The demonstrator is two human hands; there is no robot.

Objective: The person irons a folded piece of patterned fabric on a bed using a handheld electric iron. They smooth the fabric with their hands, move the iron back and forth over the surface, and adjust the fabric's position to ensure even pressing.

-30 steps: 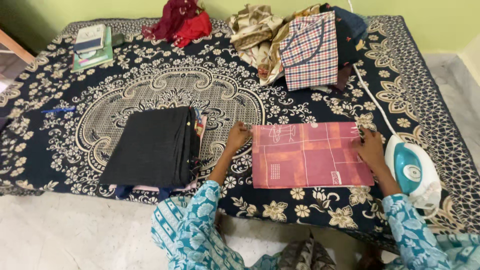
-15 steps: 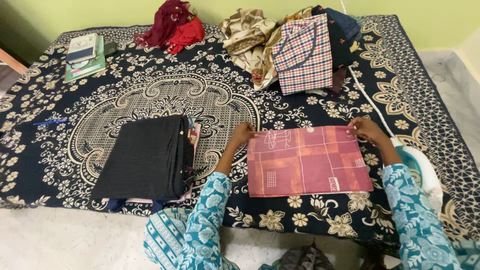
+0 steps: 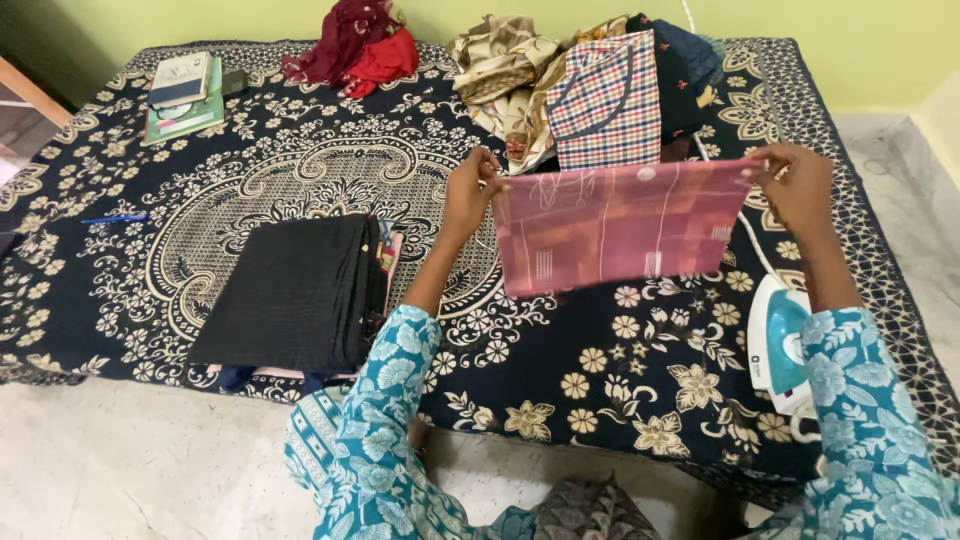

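Pink checked cloth hangs flat between both hands' fingers.

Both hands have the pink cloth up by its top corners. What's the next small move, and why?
Probably carry the pink cloth left and lower it onto the folded dark stack. The left hand and right hand pinch its top corners, it hangs clear of the bedspread already folded flat, and the stack lies just beside it.

A bed covered by a dark navy spread with cream floral and medallion patterns fills most of the view. Behind it rises a plain yellow-green wall. Pale marbled floor tiles lie below, evenly lit.
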